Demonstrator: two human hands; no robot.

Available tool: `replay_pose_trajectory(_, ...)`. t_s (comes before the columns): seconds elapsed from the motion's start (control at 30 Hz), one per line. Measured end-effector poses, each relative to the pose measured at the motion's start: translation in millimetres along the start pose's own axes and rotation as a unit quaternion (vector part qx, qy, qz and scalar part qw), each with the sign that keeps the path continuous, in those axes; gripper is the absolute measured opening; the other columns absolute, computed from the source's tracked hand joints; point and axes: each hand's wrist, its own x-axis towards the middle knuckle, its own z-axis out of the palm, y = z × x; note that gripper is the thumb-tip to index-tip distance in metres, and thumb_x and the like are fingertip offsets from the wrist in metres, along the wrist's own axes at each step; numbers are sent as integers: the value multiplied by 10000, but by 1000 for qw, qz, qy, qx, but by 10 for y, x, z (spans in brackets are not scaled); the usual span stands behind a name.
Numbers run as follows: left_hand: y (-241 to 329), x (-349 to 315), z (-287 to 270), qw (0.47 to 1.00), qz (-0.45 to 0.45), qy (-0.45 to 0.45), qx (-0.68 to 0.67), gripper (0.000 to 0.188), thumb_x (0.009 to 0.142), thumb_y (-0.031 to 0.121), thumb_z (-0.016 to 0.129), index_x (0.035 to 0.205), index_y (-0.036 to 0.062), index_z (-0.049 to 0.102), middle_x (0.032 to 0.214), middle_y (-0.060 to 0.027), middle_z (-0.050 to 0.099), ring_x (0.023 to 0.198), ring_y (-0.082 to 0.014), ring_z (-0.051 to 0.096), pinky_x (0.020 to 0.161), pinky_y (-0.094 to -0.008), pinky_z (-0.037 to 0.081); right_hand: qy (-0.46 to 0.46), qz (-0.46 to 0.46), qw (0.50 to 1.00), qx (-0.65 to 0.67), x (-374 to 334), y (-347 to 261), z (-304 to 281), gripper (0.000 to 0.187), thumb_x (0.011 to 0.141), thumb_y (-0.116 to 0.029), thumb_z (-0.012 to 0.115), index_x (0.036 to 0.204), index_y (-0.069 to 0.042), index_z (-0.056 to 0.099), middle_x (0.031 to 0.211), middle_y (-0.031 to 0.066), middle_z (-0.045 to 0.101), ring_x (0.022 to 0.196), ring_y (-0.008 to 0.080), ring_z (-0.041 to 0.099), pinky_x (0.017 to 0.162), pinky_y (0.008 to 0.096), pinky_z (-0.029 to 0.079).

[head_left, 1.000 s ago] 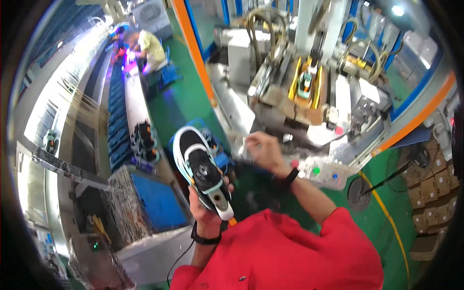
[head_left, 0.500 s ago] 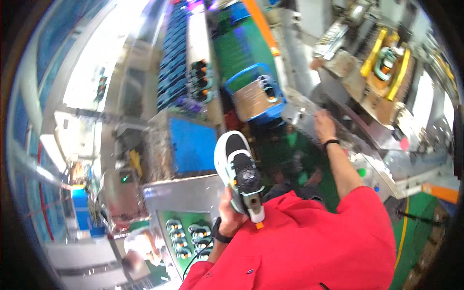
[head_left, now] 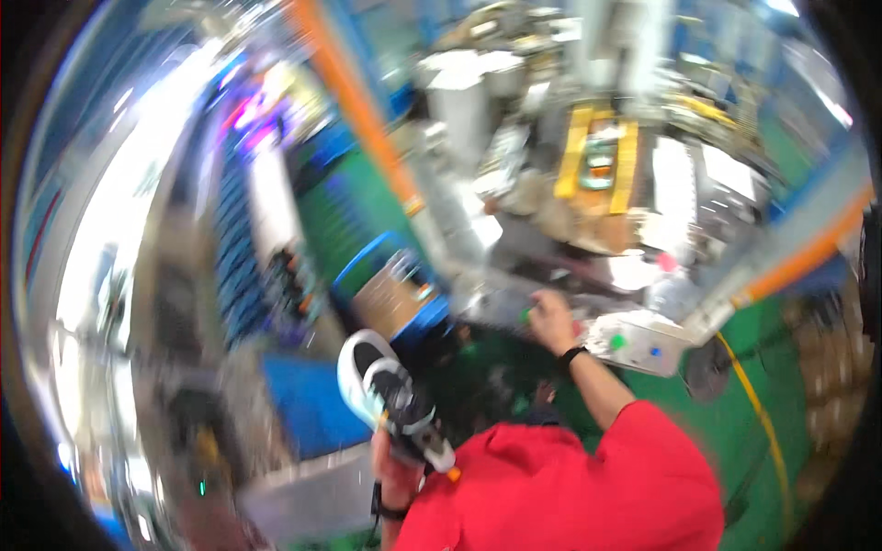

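Note:
My left hand [head_left: 397, 476] is closed around the heel end of a black and white sneaker [head_left: 397, 390], with an orange tab at its heel. The sneaker is held up in front of my red shirt, its toe pointing away and a little left. At the front edge of a metal machine, my right hand [head_left: 553, 321] is at or just above the control panel [head_left: 634, 344], by a green button. Its fingers are smeared by motion, and contact is unclear. Deeper in that machine, another sneaker [head_left: 599, 158] lies between two yellow bars [head_left: 625, 170].
A blue bin [head_left: 430, 317] holding cardboard and what looks like a shoe stands beyond my left hand. Left of it runs a conveyor [head_left: 276, 197] with dark shoes on it. Orange posts [head_left: 354, 101] rise ahead and at right. A yellow line [head_left: 763, 413] crosses the green floor.
My view has swung to the right, so the machine now lies more centrally. My right hand has moved along its front edge to the button panel. The sneaker stays in my left hand.

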Motion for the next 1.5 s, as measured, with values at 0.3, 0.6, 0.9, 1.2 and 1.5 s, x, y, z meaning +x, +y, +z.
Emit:
replay_pose_trajectory(0.3, -454, 569, 760, 922, -273, -269, 49, 699, 852, 542, 537, 1248, -34, 530, 983, -183, 632, 859, -305, 642, 795, -442, 537, 546, -54, 807, -221, -177, -311, -4698, 415, 803, 8, 589, 1217, -3, 568, 1232, 160, 600, 813, 266, 668, 752, 320, 540)
replay_pose_trajectory(0.6, -1131, 395, 1450, 888, -401, -186, 131, 680, 854, 553, 546, 1199, -33, 565, 1004, -196, 658, 848, -325, 659, 670, -383, 551, 574, 33, 652, -495, -782, -845, -8108, 578, 844, -94, 624, 1383, -53, 418, 1401, 162, 508, 1151, 371, 585, 909, 442, 504)
replay_pose_trajectory(0.9, -1653, 354, 1827, 898, -382, -198, 96, 683, 847, 549, 552, 1232, -14, 558, 1029, -219, 662, 861, -341, 667, 677, -390, 563, 589, -37, 658, -468, -797, -742, -8614, 514, 863, -86, 608, 1361, -113, 484, 1227, 132, 625, 888, 282, 658, 807, 395, 518)
replay_pose_trajectory(1.2, -1924, 324, 2104, 884, -391, -250, 55, 698, 849, 557, 558, 1250, -15, 544, 1030, -225, 663, 857, -347, 670, 690, -399, 569, 594, -4, 654, -469, -854, -709, -8764, 484, 886, -129, 608, 1351, -151, 476, 613, 118, 619, 564, 253, 616, 632, 373, 491)
replay_pose_trajectory(1.5, -1599, 295, 1920, 944, -291, -146, 59, 674, 856, 567, 519, 1261, 29, 555, 1025, -133, 672, 949, -305, 636, 805, -382, 525, 546, -192, 815, -24, -227, -1147, -6660, 302, 924, -77, 581, 1220, -23, 559, 996, 59, 647, 702, 83, 600, 596, 224, 473)
